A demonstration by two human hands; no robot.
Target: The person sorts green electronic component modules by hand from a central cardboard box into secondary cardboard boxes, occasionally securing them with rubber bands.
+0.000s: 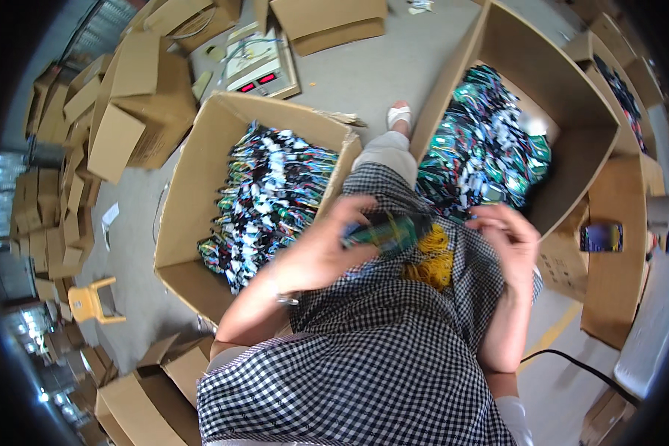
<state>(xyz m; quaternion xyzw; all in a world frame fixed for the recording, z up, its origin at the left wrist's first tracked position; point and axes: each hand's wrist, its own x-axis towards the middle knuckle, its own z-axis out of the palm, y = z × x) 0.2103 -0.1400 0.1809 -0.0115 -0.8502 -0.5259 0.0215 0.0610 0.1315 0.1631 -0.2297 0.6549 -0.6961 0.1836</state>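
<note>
My left hand [321,251] is closed round a bundle of green circuit boards with wires [388,235], held above my lap and smeared by motion. Across from it, my right hand [509,236] has its fingers curled together by the edge of the right box; what they pinch, if anything, is too small to make out. Between the hands, a heap of thin yellow loops [432,266] lies on my checked apron [364,372]. Bundled wired boards [271,197] in rows fill part of the left carton [177,223]. Green boards with tangled wires [483,145] are piled in the right carton [565,160].
A scale with red digits [262,70] stands on the floor ahead. Many brown cartons [145,104] are stacked at the left, with a small yellow chair [97,300] near them. At right, a phone [601,238] rests on cardboard; a black cable [580,364] runs below.
</note>
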